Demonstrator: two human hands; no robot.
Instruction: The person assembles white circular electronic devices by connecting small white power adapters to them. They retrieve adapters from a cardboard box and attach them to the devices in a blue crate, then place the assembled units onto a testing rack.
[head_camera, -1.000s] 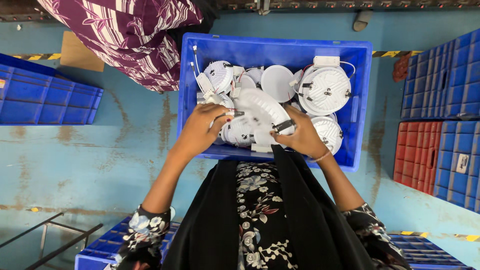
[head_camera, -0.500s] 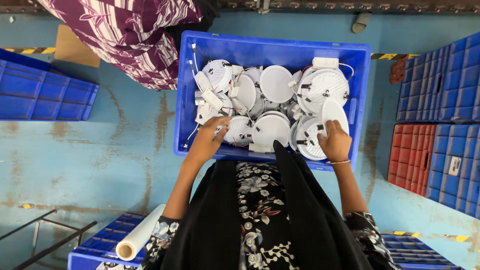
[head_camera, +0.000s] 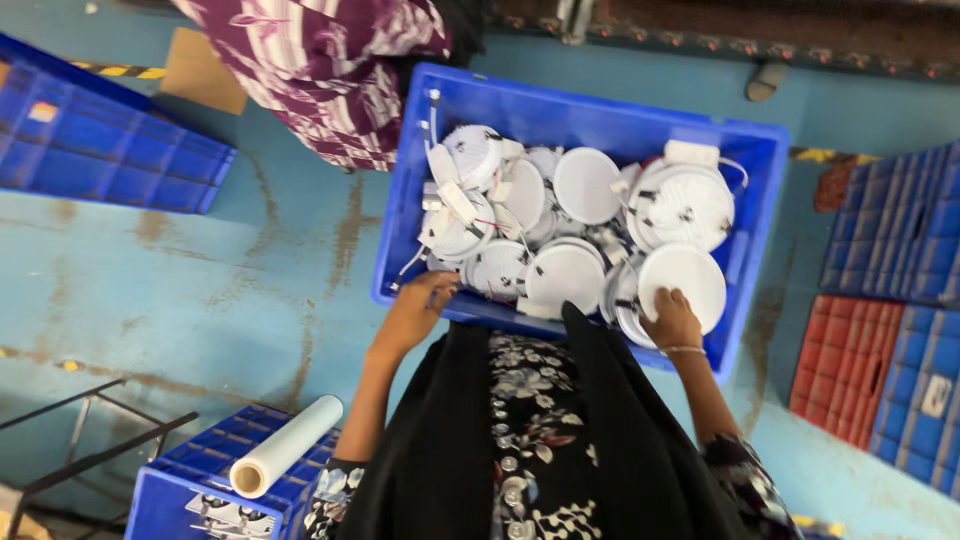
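A blue crate (head_camera: 405, 215) in front of me holds several round white ceiling lights (head_camera: 585, 185) with wires and small white driver boxes. My left hand (head_camera: 415, 310) is at the crate's near left rim, fingers curled over the edge beside the lights. Fingers of my right hand (head_camera: 672, 318) lie on the lower edge of a plain white round light (head_camera: 690, 275) at the crate's near right. My dark flowered garment covers the middle of the near rim.
Another person in a purple patterned garment (head_camera: 320, 60) stands at the crate's far left. Blue crates (head_camera: 100, 150) lie to the left, blue (head_camera: 900, 230) and red (head_camera: 840, 370) ones to the right. A film roll (head_camera: 285, 445) rests on a crate (head_camera: 180, 480) at bottom left.
Both hands have left the middle of the pile and spread apart: the left one to the near left rim, the right one to a white light at the near right.
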